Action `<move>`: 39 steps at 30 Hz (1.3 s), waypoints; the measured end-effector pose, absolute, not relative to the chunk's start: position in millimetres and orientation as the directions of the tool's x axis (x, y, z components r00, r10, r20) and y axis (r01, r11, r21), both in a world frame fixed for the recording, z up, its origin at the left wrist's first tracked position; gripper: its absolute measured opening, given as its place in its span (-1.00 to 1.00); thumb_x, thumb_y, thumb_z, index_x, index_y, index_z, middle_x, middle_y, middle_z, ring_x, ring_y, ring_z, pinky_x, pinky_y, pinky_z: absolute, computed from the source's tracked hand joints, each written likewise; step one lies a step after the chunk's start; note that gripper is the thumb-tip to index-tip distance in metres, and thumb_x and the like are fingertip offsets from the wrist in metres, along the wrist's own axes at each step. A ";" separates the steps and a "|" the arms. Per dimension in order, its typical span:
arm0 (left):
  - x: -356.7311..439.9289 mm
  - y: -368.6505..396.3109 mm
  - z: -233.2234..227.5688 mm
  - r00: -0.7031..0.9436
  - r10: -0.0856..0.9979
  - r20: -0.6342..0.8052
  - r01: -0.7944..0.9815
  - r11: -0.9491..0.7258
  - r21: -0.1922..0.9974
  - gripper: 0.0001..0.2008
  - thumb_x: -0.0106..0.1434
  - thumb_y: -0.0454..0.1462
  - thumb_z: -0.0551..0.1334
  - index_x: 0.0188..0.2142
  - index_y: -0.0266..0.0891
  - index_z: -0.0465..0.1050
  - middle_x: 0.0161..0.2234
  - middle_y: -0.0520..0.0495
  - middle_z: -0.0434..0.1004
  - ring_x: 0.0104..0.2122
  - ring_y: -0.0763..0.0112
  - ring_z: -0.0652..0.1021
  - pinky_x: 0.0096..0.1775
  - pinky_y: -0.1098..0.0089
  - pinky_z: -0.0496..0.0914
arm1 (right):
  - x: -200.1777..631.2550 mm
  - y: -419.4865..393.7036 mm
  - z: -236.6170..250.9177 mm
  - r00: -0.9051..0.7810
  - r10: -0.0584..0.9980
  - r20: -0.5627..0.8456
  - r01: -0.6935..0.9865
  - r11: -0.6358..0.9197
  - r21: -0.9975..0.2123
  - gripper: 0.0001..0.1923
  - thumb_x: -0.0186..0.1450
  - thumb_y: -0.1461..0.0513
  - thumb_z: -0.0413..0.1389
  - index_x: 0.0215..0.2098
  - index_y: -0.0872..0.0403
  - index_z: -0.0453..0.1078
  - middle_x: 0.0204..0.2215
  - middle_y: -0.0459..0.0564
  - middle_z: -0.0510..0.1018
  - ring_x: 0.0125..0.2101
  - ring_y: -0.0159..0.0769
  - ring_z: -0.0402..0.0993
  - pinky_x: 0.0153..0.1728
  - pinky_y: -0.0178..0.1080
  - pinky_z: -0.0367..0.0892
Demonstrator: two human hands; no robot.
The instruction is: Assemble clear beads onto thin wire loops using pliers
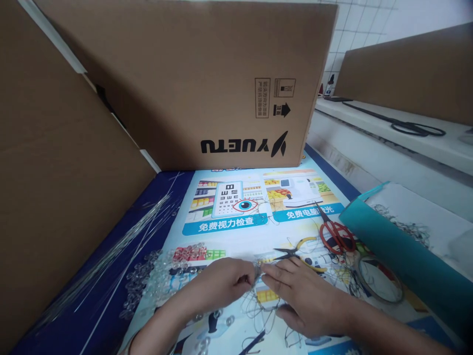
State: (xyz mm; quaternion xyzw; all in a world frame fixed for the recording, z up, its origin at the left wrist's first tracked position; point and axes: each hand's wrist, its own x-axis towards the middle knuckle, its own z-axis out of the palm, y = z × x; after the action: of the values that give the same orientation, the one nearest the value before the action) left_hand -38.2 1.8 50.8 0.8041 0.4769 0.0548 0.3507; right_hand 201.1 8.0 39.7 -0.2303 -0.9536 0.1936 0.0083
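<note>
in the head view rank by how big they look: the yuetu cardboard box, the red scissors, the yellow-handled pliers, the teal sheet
1. YUETU cardboard box, by far the largest.
2. Teal sheet, though it lies nearer the camera.
3. Red scissors and yellow-handled pliers look alike in size; the pliers are partly hidden by the right hand, so no ranking.

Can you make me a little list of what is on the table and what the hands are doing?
surface: printed poster mat on the table
left hand: pinching thin wire at its fingertips
right hand: fingers meeting the left hand at the same wire
beside left hand: heap of clear beads
far left: bundle of thin clear rods
behind right hand: yellow-handled pliers, red scissors
right: ring of tape, teal sheet
back: cardboard box
</note>
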 end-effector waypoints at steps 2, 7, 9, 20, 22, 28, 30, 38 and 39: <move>-38.2 1.7 49.9 0.538 0.805 -0.251 0.729 -0.294 0.618 -0.85 0.12 -0.37 0.07 -0.40 -0.15 0.39 -0.48 0.10 0.45 -0.47 0.47 0.39 -0.48 0.52 0.10 | 200.7 8.6 41.1 -0.894 0.443 -0.062 0.432 0.818 -0.380 -0.41 0.28 0.10 -0.06 0.24 0.08 0.02 0.23 0.05 0.10 0.10 -0.03 0.07 0.08 0.05 -0.06; -37.6 2.7 51.2 0.532 0.805 -0.265 0.734 -0.282 0.617 -0.84 0.12 -0.36 0.08 -0.37 -0.15 0.41 -0.44 0.09 0.48 -0.44 0.44 0.41 -0.46 0.52 0.13 | 200.1 8.0 43.4 -0.905 0.425 -0.009 0.398 0.839 -0.371 -0.48 0.29 0.13 -0.07 0.20 0.09 0.09 0.21 0.06 0.14 0.09 -0.07 0.08 0.07 0.02 -0.03; -37.3 2.5 53.0 0.534 0.800 -0.273 0.737 -0.283 0.613 -0.83 0.13 -0.36 0.07 -0.36 -0.15 0.42 -0.42 0.07 0.48 -0.43 0.42 0.41 -0.45 0.52 0.14 | 200.5 7.8 43.1 -0.908 0.418 0.009 0.387 0.848 -0.361 -0.50 0.29 0.15 -0.06 0.18 0.08 0.11 0.20 0.07 0.16 0.08 -0.08 0.09 0.05 0.01 -0.01; -43.0 0.3 57.7 0.564 0.779 -0.274 0.728 -0.313 0.610 -0.84 0.18 -0.32 0.10 -0.30 -0.10 0.42 -0.39 0.07 0.49 -0.39 0.39 0.44 -0.42 0.51 0.17 | 207.9 6.7 40.3 -0.915 0.386 0.118 0.332 0.886 -0.322 -0.60 0.29 0.11 -0.03 0.06 0.08 0.23 0.12 0.11 0.27 0.01 -0.08 0.16 -0.03 0.01 0.08; -43.5 0.5 58.7 0.561 0.779 -0.280 0.734 -0.311 0.604 -0.86 0.19 -0.31 0.10 -0.31 -0.10 0.42 -0.40 0.08 0.49 -0.40 0.40 0.44 -0.43 0.51 0.17 | 208.7 6.9 39.1 -0.907 0.392 0.153 0.331 0.889 -0.316 -0.63 0.30 0.12 -0.03 0.03 0.08 0.25 0.08 0.11 0.31 -0.02 -0.10 0.19 -0.03 0.00 0.09; -43.8 0.4 59.0 0.565 0.774 -0.286 0.739 -0.321 0.592 -0.90 0.20 -0.28 0.10 -0.34 -0.13 0.39 -0.45 0.09 0.47 -0.45 0.43 0.42 -0.47 0.51 0.14 | 210.2 9.7 30.3 -0.860 0.405 0.310 0.313 0.899 -0.305 -0.73 0.29 0.23 0.00 -0.05 0.09 0.30 -0.07 0.09 0.44 -0.12 -0.17 0.27 -0.09 -0.06 0.16; -43.7 0.3 59.7 0.567 0.772 -0.288 0.737 -0.320 0.595 -0.89 0.21 -0.27 0.10 -0.32 -0.13 0.39 -0.44 0.08 0.47 -0.45 0.42 0.42 -0.47 0.50 0.13 | 210.7 10.2 28.0 -0.841 0.404 0.360 0.306 0.903 -0.301 -0.75 0.28 0.27 0.01 -0.07 0.09 0.31 -0.13 0.07 0.46 -0.15 -0.20 0.29 -0.10 -0.09 0.17; -43.8 -1.3 69.8 0.569 0.778 -0.267 0.730 -0.327 0.600 -0.83 0.25 -0.27 0.05 -0.34 -0.16 0.40 -0.40 0.03 0.51 -0.41 0.38 0.45 -0.41 0.49 0.19 | 209.8 6.8 33.7 -0.862 0.375 0.342 0.329 0.926 -0.186 -0.83 0.27 0.31 0.00 -0.17 0.09 0.35 -0.34 0.02 0.46 -0.29 -0.26 0.29 -0.22 -0.16 0.19; -44.0 -1.5 70.3 0.569 0.779 -0.263 0.728 -0.330 0.601 -0.83 0.25 -0.27 0.04 -0.34 -0.16 0.40 -0.40 0.03 0.51 -0.41 0.38 0.45 -0.41 0.48 0.19 | 209.0 6.2 36.2 -0.872 0.367 0.323 0.329 0.929 -0.167 -0.84 0.27 0.32 -0.01 -0.19 0.09 0.35 -0.36 0.01 0.45 -0.31 -0.27 0.28 -0.24 -0.17 0.18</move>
State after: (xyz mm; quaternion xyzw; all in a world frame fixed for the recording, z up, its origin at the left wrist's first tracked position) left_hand -44.0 -1.5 70.3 0.8146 0.4626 0.0362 0.3481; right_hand 209.0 6.2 36.2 -0.1802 -0.9661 0.0534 0.1771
